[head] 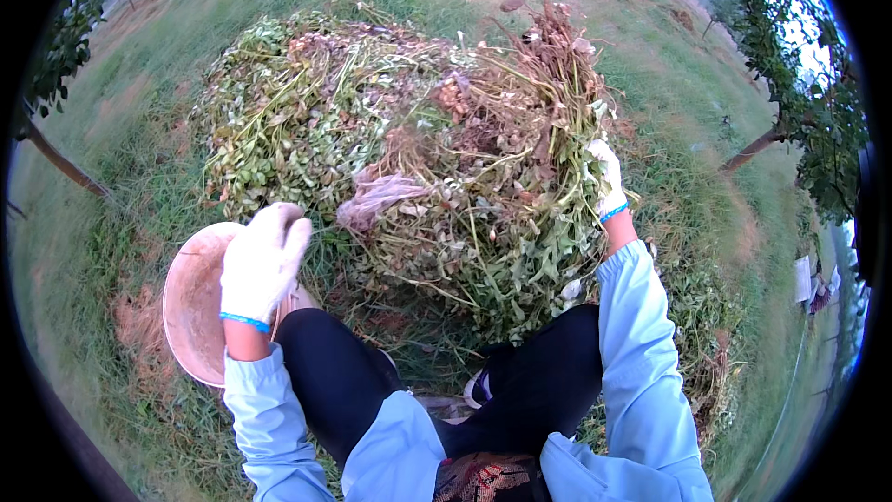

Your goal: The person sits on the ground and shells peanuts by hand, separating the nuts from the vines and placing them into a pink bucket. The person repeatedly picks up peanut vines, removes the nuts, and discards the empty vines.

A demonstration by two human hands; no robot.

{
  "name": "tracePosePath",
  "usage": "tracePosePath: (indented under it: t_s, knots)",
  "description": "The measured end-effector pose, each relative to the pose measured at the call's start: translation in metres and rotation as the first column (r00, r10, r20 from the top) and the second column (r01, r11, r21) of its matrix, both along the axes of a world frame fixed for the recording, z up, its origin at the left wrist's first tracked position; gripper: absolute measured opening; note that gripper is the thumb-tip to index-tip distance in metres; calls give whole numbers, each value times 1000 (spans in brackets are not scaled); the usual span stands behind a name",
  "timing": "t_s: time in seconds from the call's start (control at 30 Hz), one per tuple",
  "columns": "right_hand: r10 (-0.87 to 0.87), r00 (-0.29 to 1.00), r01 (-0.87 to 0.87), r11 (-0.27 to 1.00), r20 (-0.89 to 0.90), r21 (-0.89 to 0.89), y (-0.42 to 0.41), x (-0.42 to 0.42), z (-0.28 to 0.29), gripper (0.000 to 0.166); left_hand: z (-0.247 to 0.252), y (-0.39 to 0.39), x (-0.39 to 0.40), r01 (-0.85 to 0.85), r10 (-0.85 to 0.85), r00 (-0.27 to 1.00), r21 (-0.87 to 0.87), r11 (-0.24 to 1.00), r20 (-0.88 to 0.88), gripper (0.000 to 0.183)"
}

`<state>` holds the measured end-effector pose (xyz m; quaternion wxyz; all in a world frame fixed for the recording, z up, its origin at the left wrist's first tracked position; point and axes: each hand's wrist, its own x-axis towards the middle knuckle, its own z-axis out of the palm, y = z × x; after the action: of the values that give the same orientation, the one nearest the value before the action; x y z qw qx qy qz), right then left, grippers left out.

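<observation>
A broad heap of pulled-up peanut plants (300, 111), leaves, stems and roots tangled together, lies on the grass before me. My right hand (608, 178), in a white knit glove with a blue cuff, grips a bunch of peanut plants (557, 84) at the heap's right side. The bunch's roots point up and away from me. Over the right part of a pale plastic bucket (191, 300) is my left hand (261, 265), gloved alike, its back towards me. Its palm side is hidden, so whether it holds anything cannot be seen.
A crumpled translucent plastic bag (380, 196) lies at the heap's near middle. More uprooted plants (714, 376) lie on the grass to my right. Trees stand at both sides, with a trunk (66, 164) at left and another trunk (752, 150) at right.
</observation>
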<state>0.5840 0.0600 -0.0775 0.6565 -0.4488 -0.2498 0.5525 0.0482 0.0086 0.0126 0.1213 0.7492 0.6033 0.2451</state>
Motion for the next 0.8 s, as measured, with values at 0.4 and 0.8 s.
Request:
tracePosePath:
  t_s: [0.4, 0.8]
  knots:
    - [304, 948, -319, 916, 96, 242, -52, 34, 67, 57, -26, 14, 101, 285, -281, 952, -14, 958, 125, 26]
    - [644, 764, -474, 539, 21, 696, -97, 117, 111, 45, -62, 24, 114, 322, -315, 946, -109, 941, 74, 29]
